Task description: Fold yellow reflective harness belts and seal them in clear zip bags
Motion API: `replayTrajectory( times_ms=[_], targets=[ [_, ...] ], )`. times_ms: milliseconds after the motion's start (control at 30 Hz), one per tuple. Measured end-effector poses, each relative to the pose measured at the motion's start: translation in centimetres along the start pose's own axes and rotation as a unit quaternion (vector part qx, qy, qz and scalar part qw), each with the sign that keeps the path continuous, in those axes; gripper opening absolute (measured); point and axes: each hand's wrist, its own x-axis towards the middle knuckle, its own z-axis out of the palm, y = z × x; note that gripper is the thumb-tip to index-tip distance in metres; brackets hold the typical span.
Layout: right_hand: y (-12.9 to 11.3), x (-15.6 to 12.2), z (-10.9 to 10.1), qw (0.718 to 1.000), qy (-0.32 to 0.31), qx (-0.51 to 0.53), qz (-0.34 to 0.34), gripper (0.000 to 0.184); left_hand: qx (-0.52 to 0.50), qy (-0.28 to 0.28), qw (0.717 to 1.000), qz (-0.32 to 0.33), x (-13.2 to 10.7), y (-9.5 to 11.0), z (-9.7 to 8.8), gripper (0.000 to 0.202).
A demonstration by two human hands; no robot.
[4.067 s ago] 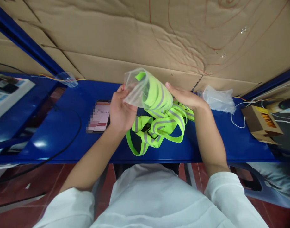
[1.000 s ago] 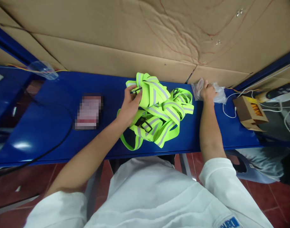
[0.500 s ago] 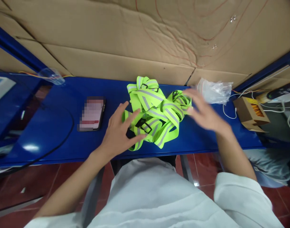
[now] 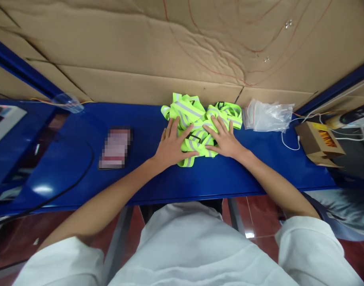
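Note:
A bundle of neon yellow reflective straps with grey stripes and black buckles lies bunched on the blue table, up against the cardboard wall. My left hand lies flat on its left side, fingers spread. My right hand lies flat on its right side, fingers spread too. Both hands press on the heap and hold nothing.
An empty clear plastic bag lies right of the straps. A phone lies to the left, with a black cable curving past it. A small cardboard box and white wires sit at the far right.
The straps came out of the plastic bag, which my right hand set down at the right. Both hands then came onto the heap and pushed it together toward the wall.

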Motion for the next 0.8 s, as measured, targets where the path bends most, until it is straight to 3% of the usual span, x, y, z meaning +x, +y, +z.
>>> replayTrajectory(
  times_ms=[200, 400, 500, 600, 700, 800],
  targets=[
    [2.2, 2.1, 0.1, 1.000, 0.013, 0.016, -0.005, 0.080, 0.005, 0.051, 0.999, -0.015, 1.6, 0.8, 1.3, 0.108],
    [3.2, 3.7, -0.5, 0.983, 0.129, 0.124, 0.035, 0.048, 0.021, 0.132, 0.991, 0.025, 4.0, 2.6, 1.9, 0.099],
    [2.1, 3.4, -1.9, 0.952, 0.223, 0.195, 0.082, 0.042, 0.004, 0.137, 0.990, 0.043, 5.3, 3.3, 1.8, 0.102],
    [-0.7, 1.6, -3.2, 0.934, 0.293, 0.184, 0.086, 0.044, -0.018, 0.123, 0.988, 0.088, 5.0, 3.1, 1.1, 0.100],
    [-4.1, -0.9, -3.5, 0.972, 0.223, 0.073, -0.027, 0.051, -0.034, 0.096, 0.981, 0.167, 3.2, 1.4, -0.2, 0.091],
    [-6.1, -2.5, -2.8, 0.979, 0.129, -0.047, -0.149, 0.055, -0.016, 0.110, 0.971, 0.214, 1.0, -1.0, -1.5, 0.077]
  ],
)
